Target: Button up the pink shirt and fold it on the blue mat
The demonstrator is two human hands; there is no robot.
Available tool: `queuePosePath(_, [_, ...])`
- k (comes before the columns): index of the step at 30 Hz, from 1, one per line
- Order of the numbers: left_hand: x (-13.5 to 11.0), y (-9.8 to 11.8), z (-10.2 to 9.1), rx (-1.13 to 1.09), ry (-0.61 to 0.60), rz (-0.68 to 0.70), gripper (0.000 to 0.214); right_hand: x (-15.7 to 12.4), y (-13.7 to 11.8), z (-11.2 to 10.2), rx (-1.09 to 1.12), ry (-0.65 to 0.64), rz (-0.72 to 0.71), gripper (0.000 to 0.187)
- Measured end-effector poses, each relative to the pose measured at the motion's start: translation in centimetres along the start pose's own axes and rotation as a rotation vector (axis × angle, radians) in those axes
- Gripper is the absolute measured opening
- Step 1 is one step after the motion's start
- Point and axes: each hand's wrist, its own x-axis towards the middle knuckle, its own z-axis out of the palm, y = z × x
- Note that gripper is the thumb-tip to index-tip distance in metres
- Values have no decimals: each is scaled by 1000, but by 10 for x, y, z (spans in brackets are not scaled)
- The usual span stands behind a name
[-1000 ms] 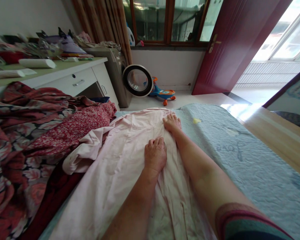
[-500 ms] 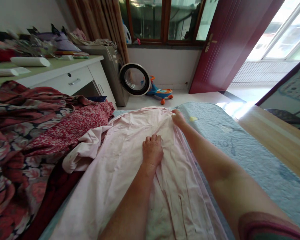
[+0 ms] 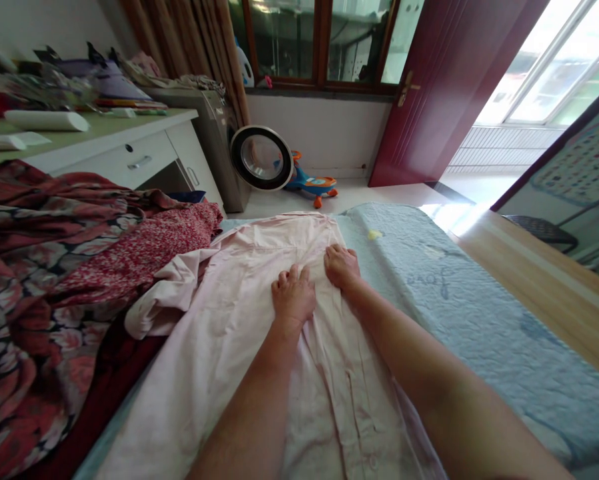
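A pale pink shirt (image 3: 229, 320) lies spread on the bed, with creases along its right half and one sleeve (image 3: 172, 293) folded out to the left. My left hand (image 3: 293, 295) rests palm down on the middle of the shirt, its fingers slightly apart. Close beside it, my right hand (image 3: 342, 265) lies on the shirt near its right edge, fingers bent lightly against the cloth. Both palms are hidden, and neither hand appears to grip anything. Buttons show faintly on the shirt's lower right.
Floral red clothes (image 3: 54, 293) are heaped on the left. Light blue quilted bedding (image 3: 459, 300) stretches to the right. Beyond the bed are a white desk (image 3: 114, 160), a washing machine with its round door (image 3: 262, 158) open, a blue-orange ride-on toy (image 3: 312, 183) and a dark red door (image 3: 424, 87).
My right hand has let go of the shirt's upper right edge and moved nearer, onto the cloth beside my left hand. The left hand stays on the shirt. The view has shifted slightly.
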Motion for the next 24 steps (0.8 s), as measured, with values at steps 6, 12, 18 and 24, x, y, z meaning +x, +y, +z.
queuePosePath(6, [2,-9,-3,-2,33,-40,41,1,22,-5,132,-80,-70,38])
queuePosePath(12, [8,6,-13,-140,141,176,37,-13,29,-11,242,7,60,46])
queuePosePath(18, [7,17,-2,-290,-77,388,41,-52,13,-6,294,70,117,33])
queuePosePath(24, [4,15,4,-215,-138,376,47,-74,6,-4,249,157,27,30])
